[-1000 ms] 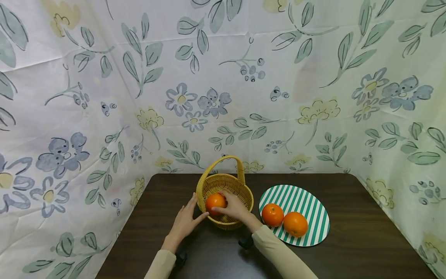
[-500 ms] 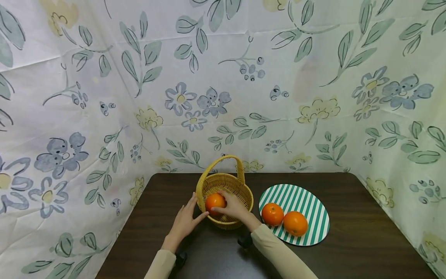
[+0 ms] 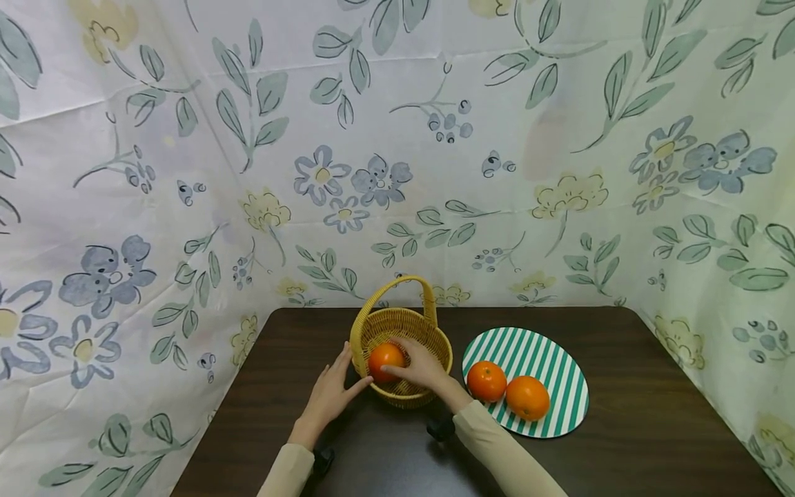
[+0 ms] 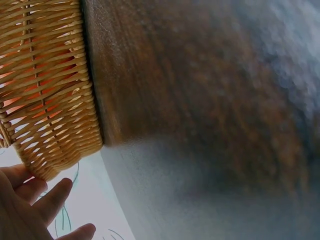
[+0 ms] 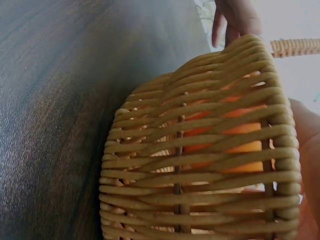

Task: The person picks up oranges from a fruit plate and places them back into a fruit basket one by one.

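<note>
A yellow wicker basket (image 3: 404,321) with a tall handle stands on the dark table. Inside its left part is an orange (image 3: 386,362), also visible through the weave in the right wrist view. My right hand (image 3: 422,366) reaches over the rim and holds this orange, thumb at its front and fingers at its right and back. My left hand (image 3: 330,393) rests against the basket's left side, thumb near the front rim. In the left wrist view, extended fingers (image 4: 52,200) touch the weave. The basket wall partly hides my right hand (image 5: 310,135) in the right wrist view.
To the basket's right lies an oval green-and-white striped board (image 3: 559,373). Two more oranges rest on its near left part, one redder orange (image 3: 486,382) beside a paler orange (image 3: 528,398). Floral cloth (image 3: 435,172) hangs behind and along both sides of the table (image 3: 646,414).
My right hand and the orange have shifted slightly to the right inside the basket. My left hand has stayed against the basket. The oranges on the board have not moved.
</note>
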Available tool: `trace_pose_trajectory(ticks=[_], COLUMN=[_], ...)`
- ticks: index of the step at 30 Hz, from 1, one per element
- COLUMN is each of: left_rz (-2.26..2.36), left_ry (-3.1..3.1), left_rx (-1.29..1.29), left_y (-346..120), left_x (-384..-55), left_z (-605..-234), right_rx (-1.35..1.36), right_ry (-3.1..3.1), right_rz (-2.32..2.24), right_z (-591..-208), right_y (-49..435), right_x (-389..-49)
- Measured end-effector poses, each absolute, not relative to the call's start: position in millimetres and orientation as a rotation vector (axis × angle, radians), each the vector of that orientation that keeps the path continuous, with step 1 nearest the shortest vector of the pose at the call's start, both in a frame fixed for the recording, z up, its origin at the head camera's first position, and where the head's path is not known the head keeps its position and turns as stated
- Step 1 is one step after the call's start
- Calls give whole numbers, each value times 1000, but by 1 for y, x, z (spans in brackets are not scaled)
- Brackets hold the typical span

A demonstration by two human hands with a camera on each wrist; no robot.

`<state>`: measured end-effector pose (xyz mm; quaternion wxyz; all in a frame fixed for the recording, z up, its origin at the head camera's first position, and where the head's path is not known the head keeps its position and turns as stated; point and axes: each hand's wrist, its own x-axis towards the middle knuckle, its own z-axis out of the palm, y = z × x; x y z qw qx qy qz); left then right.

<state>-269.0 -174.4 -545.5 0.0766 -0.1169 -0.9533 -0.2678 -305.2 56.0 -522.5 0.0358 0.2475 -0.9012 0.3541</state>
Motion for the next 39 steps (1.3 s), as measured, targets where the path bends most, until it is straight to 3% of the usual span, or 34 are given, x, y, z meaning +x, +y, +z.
trace_pose_trajectory(ticks=[39], left_rz=[-823], left_ry=[-2837], left_rx=[-362], left_y=[-175], left_x=[-267], left_z=[-546], right_rx=[731], right_ry=[-2649], right_rz=[1147], right_z=[-505], right_y=[87], right_x=[-284])
